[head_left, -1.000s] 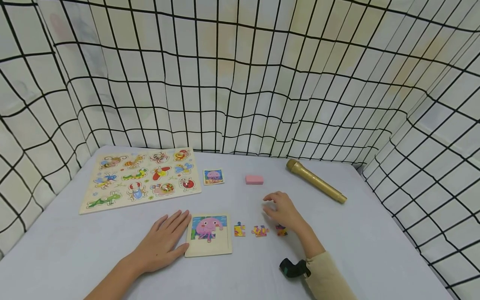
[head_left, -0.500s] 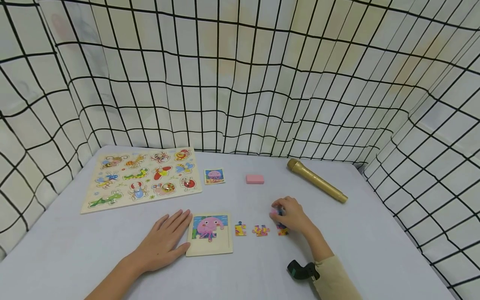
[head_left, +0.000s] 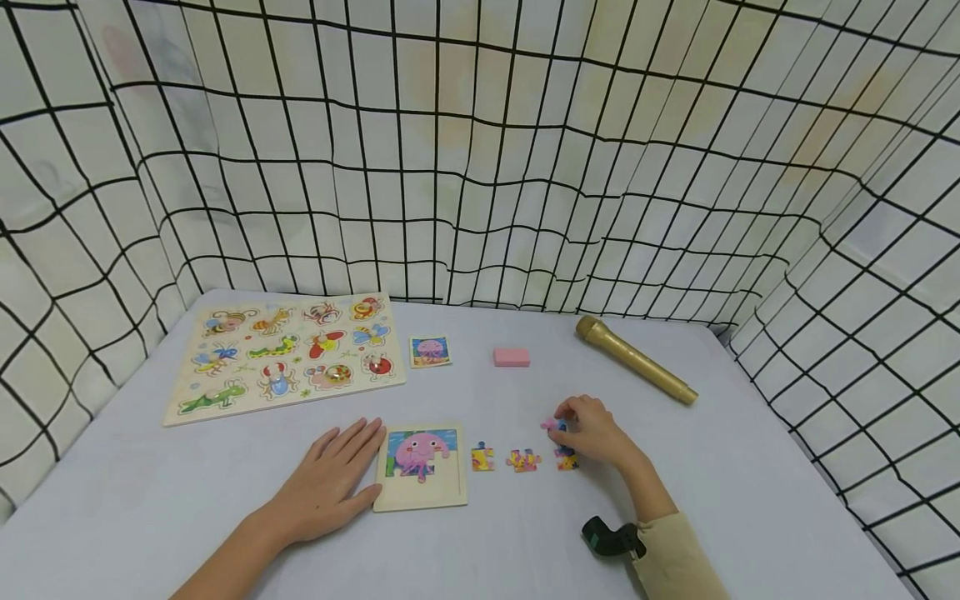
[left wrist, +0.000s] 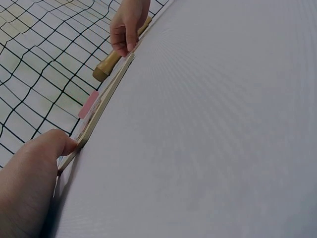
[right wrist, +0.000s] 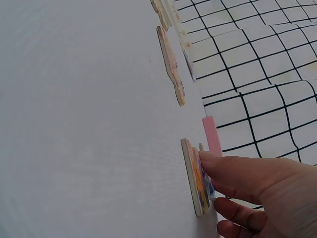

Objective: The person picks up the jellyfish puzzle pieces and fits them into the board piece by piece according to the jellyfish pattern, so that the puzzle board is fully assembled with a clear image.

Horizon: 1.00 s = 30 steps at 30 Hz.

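Observation:
My left hand [head_left: 322,487] lies flat with straight fingers on the white table; its fingertips and thumb touch the left edge of a small wooden jigsaw board [head_left: 420,495]. Part of a pink jellyfish picture fills the board's upper area, while its lower part is bare wood. Further right, my right hand [head_left: 594,432] pinches a pink and blue puzzle piece [head_left: 555,425] between thumb and fingers. Just below it lies a yellow and dark puzzle piece [head_left: 567,459]. A yellow piece [head_left: 482,458] and a pink-yellow piece [head_left: 523,461] lie between the board and that hand.
A large wooden insect puzzle [head_left: 288,358] occupies the back left. Behind the board are a small jellyfish card [head_left: 431,351] and a pink block [head_left: 512,357]. A gold microphone [head_left: 636,360] lies at the back right. Black netting [head_left: 480,175] over white cloth surrounds the table.
My right hand has come down and slightly to the right, and its fingers have closed on the pink and blue puzzle piece. My left hand stays in place at the board.

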Motion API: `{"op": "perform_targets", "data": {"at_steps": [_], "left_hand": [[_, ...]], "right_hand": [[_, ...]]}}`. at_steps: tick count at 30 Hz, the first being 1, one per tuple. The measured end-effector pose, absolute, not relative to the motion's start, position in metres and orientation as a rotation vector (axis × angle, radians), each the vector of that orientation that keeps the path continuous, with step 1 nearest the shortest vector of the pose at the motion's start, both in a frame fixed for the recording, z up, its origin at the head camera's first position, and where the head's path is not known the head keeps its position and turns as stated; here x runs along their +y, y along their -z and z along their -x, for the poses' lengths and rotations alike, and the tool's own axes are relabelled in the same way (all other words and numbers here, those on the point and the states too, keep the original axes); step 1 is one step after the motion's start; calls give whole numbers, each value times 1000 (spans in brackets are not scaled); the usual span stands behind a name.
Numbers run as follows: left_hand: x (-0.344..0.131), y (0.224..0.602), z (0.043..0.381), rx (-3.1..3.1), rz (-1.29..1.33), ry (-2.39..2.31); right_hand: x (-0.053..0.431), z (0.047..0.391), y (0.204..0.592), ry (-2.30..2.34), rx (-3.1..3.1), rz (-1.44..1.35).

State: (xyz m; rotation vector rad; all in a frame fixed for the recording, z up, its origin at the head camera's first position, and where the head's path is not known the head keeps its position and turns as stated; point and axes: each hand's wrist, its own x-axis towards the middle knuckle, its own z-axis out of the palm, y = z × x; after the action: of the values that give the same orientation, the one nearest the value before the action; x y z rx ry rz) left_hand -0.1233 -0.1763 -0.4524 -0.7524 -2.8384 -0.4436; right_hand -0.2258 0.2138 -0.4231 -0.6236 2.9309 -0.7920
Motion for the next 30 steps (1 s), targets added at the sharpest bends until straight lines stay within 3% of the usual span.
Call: {"op": "perform_targets", "data": {"at_steps": [30], "left_hand": [[-176, 451, 123, -2845, 744, 444]], "right_hand": [[211, 222, 421, 952, 2863, 689]]}}
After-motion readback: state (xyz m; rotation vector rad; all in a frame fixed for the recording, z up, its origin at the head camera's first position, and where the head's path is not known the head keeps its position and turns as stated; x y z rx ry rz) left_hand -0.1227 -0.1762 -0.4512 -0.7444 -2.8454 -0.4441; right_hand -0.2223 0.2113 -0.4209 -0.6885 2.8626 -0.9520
